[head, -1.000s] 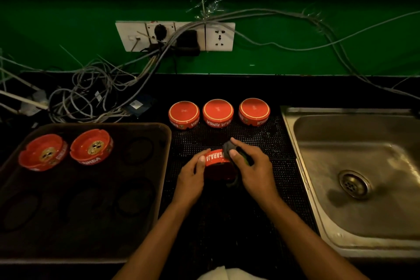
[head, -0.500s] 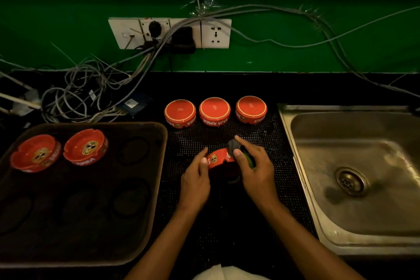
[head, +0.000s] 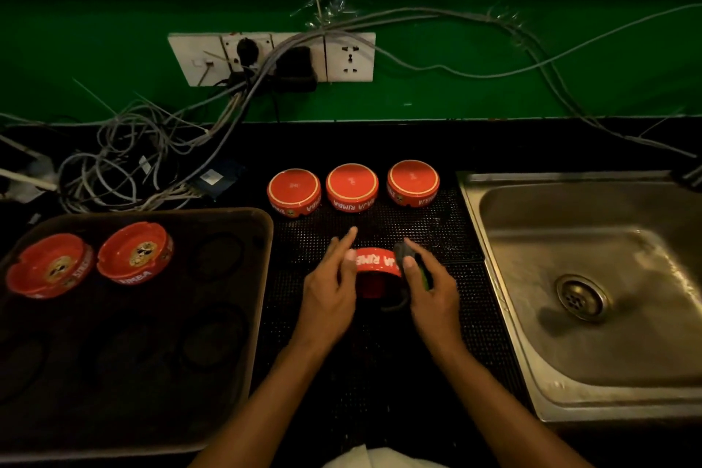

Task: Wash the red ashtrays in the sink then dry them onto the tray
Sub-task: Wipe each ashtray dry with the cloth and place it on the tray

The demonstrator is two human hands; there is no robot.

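Both hands' grip (head: 374, 274) holds ashtray (head: 378, 263) mid-mat (head: 448, 232).

Glossy red ashtrays (head: 352, 187), metal sink (head: 592, 384)

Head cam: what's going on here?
A person is working on a red ashtray over the black perforated mat, between tray and sink. The left hand holds its side; the right hand holds a dark scrub pad against it. Three more ashtrays sit upside down in a row at the back of the mat. Two ashtrays stand upright on the tray. The sink holds none.
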